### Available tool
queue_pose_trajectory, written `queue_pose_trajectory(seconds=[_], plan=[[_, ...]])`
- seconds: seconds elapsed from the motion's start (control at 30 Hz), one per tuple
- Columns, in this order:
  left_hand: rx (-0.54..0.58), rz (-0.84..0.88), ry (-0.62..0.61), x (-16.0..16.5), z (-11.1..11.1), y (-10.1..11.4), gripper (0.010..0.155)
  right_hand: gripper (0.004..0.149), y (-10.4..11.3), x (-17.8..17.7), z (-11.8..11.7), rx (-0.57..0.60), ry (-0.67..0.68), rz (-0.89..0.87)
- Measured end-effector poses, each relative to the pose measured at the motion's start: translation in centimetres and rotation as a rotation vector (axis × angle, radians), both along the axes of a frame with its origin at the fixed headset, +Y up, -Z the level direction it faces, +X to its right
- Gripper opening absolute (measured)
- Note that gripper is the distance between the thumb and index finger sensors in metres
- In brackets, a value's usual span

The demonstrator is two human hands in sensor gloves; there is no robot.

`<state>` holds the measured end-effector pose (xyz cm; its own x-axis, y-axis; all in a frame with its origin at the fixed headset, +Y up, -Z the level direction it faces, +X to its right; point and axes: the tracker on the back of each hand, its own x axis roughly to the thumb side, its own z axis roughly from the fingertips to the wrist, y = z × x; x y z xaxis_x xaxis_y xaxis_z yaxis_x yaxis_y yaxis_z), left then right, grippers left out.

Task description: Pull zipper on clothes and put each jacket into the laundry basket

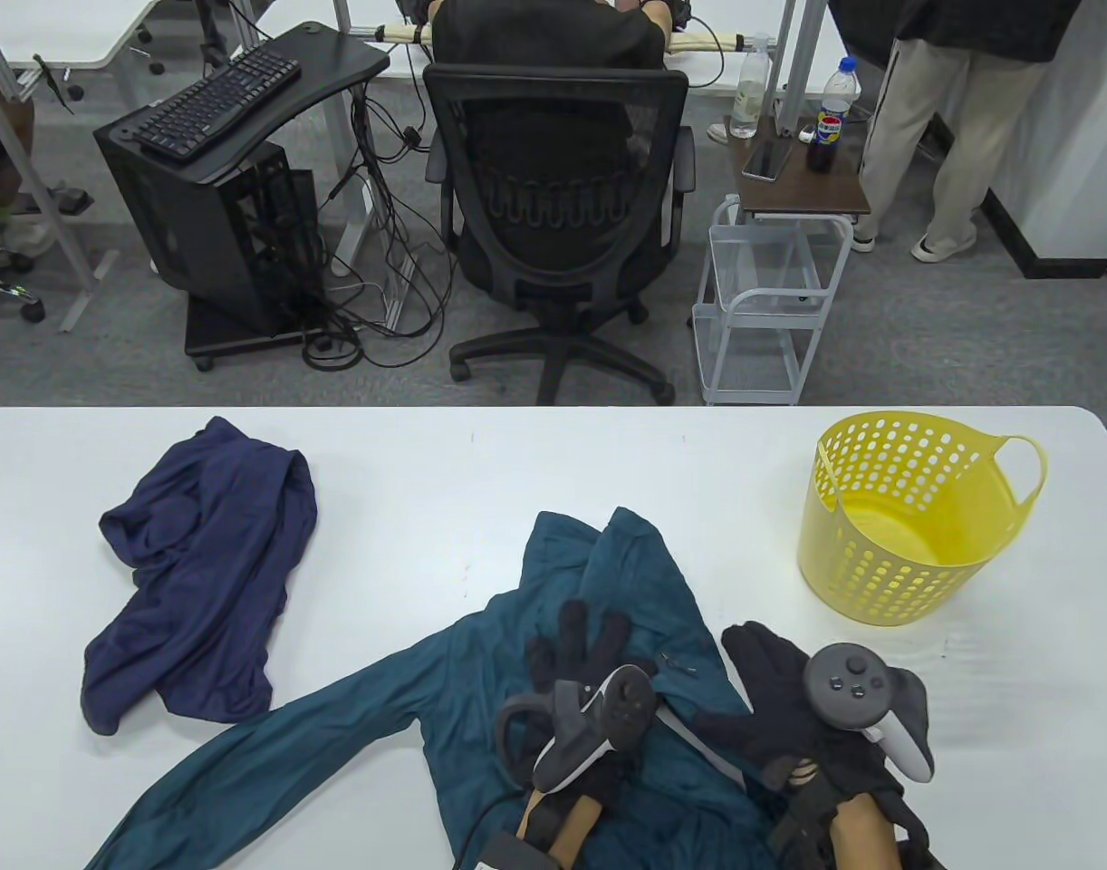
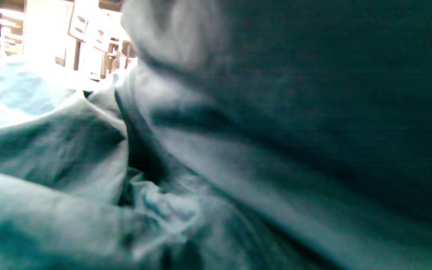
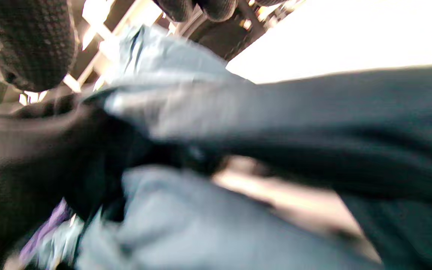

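Teal jacket [image 1: 553, 725] fabric fills both wrist views, blurred and bunched close under my palms. On the table [image 1: 427, 471] my left hand [image 1: 581, 671] lies on its front, fingers [image 1: 573, 625] spread straight and pressing flat. Just right of them sits the small zipper pull [image 1: 678, 666]. My right hand [image 1: 771, 689] rests at the jacket's edge; whether its fingers grip cloth I cannot tell. Beyond my right fingertips stands the yellow laundry basket [image 1: 907, 562]; far left of my left fingers lies the navy jacket [image 1: 200, 571].
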<state>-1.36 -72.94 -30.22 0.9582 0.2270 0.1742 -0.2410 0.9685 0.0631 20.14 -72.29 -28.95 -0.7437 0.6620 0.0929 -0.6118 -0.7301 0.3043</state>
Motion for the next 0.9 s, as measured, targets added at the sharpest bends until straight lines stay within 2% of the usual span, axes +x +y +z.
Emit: queue_pose_trajectory(seconds=[0.07, 0.17, 0.23, 0.27, 0.33, 0.4, 0.57, 0.7, 0.8, 0.87, 0.9], plan=[[-0.008, 0.044, 0.0, -0.3, 0.0, -0.1, 0.046, 0.096, -0.7, -1.9, -0.1, -0.003, 0.016, 0.099], [0.04, 0.091, 0.046, -1.3, 0.2, 0.6, 0.046, 0.065, -1.5, -3.1, -0.3, 0.033, -0.062, 0.314], [0.091, 0.12, 0.102, -2.4, 0.2, 1.1, 0.046, 0.051, -1.5, -2.4, -0.6, 0.031, -0.073, 0.293], [0.105, 0.145, 0.127, -3.1, 0.1, 1.2, 0.046, 0.045, -1.4, -1.7, -0.7, 0.017, -0.075, 0.215], [0.106, 0.198, 0.159, -4.3, -0.1, 1.3, 0.046, 0.043, -1.0, -0.5, -0.7, 0.017, -0.112, 0.121], [0.102, 0.234, 0.185, -5.1, -0.2, 1.2, 0.046, 0.043, -0.5, 0.6, -0.7, 0.032, -0.138, 0.106], [0.136, 0.293, 0.285, -7.1, -0.4, 1.4, 0.045, 0.043, 0.0, 3.6, -0.7, 0.049, -0.246, 0.164], [0.116, 0.317, 0.259, -7.4, -0.5, 1.1, 0.046, 0.042, 0.1, 6.4, -0.6, 0.048, -0.365, 0.182], [0.118, 0.285, 0.235, -6.5, -0.3, 1.2, 0.046, 0.041, 1.0, 8.4, 0.0, 0.115, -0.51, 0.223], [0.108, 0.277, 0.185, -5.5, -0.1, 1.3, 0.047, 0.039, 2.3, 10.0, 1.0, 0.224, -0.66, 0.221], [0.09, 0.267, 0.124, -4.6, 0.0, 1.3, 0.048, 0.039, 3.0, 10.7, 1.9, 0.317, -0.779, 0.199]])
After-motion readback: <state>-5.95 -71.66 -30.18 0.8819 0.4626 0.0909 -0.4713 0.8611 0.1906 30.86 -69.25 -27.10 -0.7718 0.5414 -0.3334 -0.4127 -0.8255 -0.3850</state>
